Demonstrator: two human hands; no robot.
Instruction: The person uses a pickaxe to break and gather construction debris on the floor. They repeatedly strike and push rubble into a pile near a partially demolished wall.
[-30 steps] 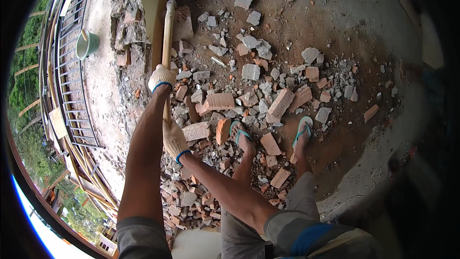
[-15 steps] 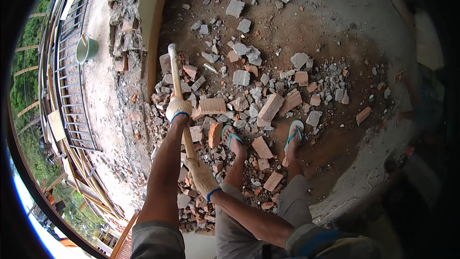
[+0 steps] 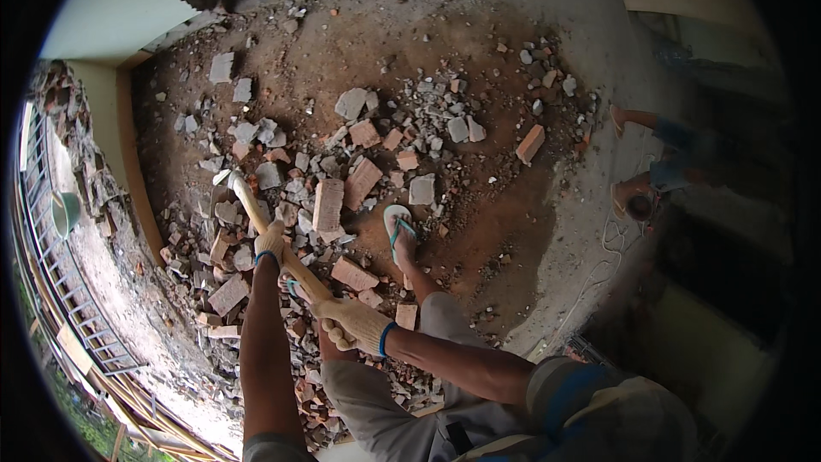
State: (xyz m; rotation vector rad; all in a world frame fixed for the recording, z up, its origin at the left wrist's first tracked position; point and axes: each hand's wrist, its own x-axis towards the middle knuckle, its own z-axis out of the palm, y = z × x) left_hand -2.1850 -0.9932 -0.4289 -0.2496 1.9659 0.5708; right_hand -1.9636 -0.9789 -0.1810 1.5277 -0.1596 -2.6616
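Observation:
Both my gloved hands are closed around a long wooden-handled tool (image 3: 251, 204), which slants from my body toward the rubble at the far left. My left hand (image 3: 271, 241), in a cream knit glove with a blue cuff, grips the upper part of the handle. Lower down, my right hand (image 3: 357, 323), gloved alike, wraps the handle near its butt end. The tool's far end is pale and small; the kind of head is unclear. It lies over broken bricks and grey chunks. A large brick piece (image 3: 328, 204) lies right of my left hand.
My sandalled foot (image 3: 399, 231) stands among bricks and rubble. A broken wall edge (image 3: 98, 171) runs along the left, with a green bucket (image 3: 65, 214) and a metal railing (image 3: 64, 282) beyond. Another person's leg (image 3: 637, 120) shows at right, near a cable (image 3: 609, 248).
My view has swung rightward, bringing another person's legs and the floor at right further into sight. Both hands still grip the tool, which now slants more to the left.

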